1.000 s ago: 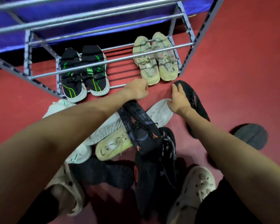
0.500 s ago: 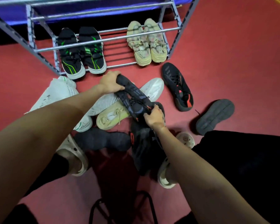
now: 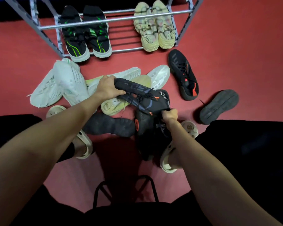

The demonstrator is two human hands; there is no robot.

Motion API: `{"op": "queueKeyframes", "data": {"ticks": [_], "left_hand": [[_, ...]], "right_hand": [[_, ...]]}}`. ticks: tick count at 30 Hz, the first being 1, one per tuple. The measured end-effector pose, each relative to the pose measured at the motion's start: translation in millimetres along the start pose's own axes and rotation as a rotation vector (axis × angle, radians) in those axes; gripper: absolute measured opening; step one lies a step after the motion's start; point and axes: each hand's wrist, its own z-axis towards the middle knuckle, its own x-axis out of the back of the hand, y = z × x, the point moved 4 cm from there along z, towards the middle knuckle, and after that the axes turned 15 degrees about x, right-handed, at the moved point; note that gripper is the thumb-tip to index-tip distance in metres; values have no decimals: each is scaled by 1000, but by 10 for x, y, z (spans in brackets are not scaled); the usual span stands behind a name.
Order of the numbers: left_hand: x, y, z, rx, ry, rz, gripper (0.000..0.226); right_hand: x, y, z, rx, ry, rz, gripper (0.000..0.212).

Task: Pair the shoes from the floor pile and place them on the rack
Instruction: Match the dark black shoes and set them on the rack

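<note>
A black sneaker with grey and orange marks [image 3: 142, 97] lies across the top of the floor pile. My left hand [image 3: 109, 87] grips its toe end and my right hand [image 3: 169, 114] grips its heel end. Under it lie white sneakers [image 3: 67, 84], a pale yellow sneaker [image 3: 112, 106], a sole-up dark shoe [image 3: 109, 125] and another black shoe [image 3: 144, 128]. The metal rack [image 3: 118, 19] stands behind, holding a black and green pair [image 3: 87, 33] on the left and a beige pair [image 3: 153, 25] on the right.
A black and red sneaker [image 3: 183, 74] lies upright right of the pile, and a grey sole-up shoe [image 3: 219, 106] lies further right. My feet in cream clogs [image 3: 170, 152] stand on the red floor. A black stool frame [image 3: 126, 190] is below me.
My right hand left the black and red sneaker near the rack and came back to grip the heel of the black sneaker. My left hand has taken hold of its toe. My head has pulled back.
</note>
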Motion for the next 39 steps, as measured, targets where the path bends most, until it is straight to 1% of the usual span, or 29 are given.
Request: {"op": "queueKeyframes", "data": {"ticks": [2,4,6,9,10,12,13,14,16,17,18,19,20,22,24,26,27,29,31,32,33,34,35,36,37,39], "left_hand": [[-25,-27,-35,32,-9,-67,67],[-48,-64,-78,96,-42,-201,64],[-94,-114,-138,165,-83,-337,62],[-208,-235,-294,288,-180,-492,68],[-249,-296,-350,313,-217,-536,60],[-296,-399,-450,337,-301,-618,37],[-278,-423,-501,344,-339,-631,36],[-234,-441,-539,335,-363,-633,40],[-126,-415,-561,292,-394,-642,57],[-56,-374,-561,257,-388,-636,61],[21,-316,-573,206,-372,-614,58],[104,-251,-602,164,-350,-572,50],[166,-197,-615,129,-331,-515,43],[245,-128,-651,72,-324,-438,39],[278,-123,-699,62,-304,-423,35],[286,-157,-729,85,-244,-465,34],[297,-186,-741,102,-208,-484,35],[313,-259,-770,136,-152,-491,35],[319,-366,-768,162,-115,-489,34],[318,-431,-758,178,-95,-495,34],[323,-486,-760,194,-78,-509,34],[323,-541,-751,209,-69,-535,34],[316,-593,-739,223,-70,-570,34],[307,-643,-725,236,-75,-607,33],[308,-683,-720,247,-78,-634,33],[325,-748,-718,256,-74,-643,35]], "right_hand": [[51,-3,6,4,48,59,30],[118,-55,-52,7,79,122,20],[182,-125,-102,60,120,105,20],[244,-181,-147,121,170,73,22],[266,-235,-193,137,169,69,21],[328,-372,-218,187,166,67,23],[371,-462,-210,232,167,106,24],[416,-574,-189,289,172,152,25],[504,-800,-155,370,159,220,22],[541,-899,-121,396,148,253,19],[578,-988,-76,425,143,289,14],[622,-1078,-56,446,147,336,13],[667,-1157,-56,457,154,377,16],[693,-1229,-39,458,139,449,19],[676,-1206,-73,413,92,510,9],[629,-1105,-95,349,48,587,22],[589,-1033,-115,305,24,607,25],[439,-837,-142,234,-46,483,22],[188,-624,-220,204,-165,264,21],[52,-521,-274,196,-227,137,17],[-81,-445,-332,205,-295,20,7],[-207,-391,-381,230,-360,-96,19],[-323,-341,-405,274,-418,-224,41],[-405,-330,-445,330,-442,-341,60],[-470,-314,-457,368,-433,-422,73],[-547,-326,-463,357,-408,-485,87]]}}
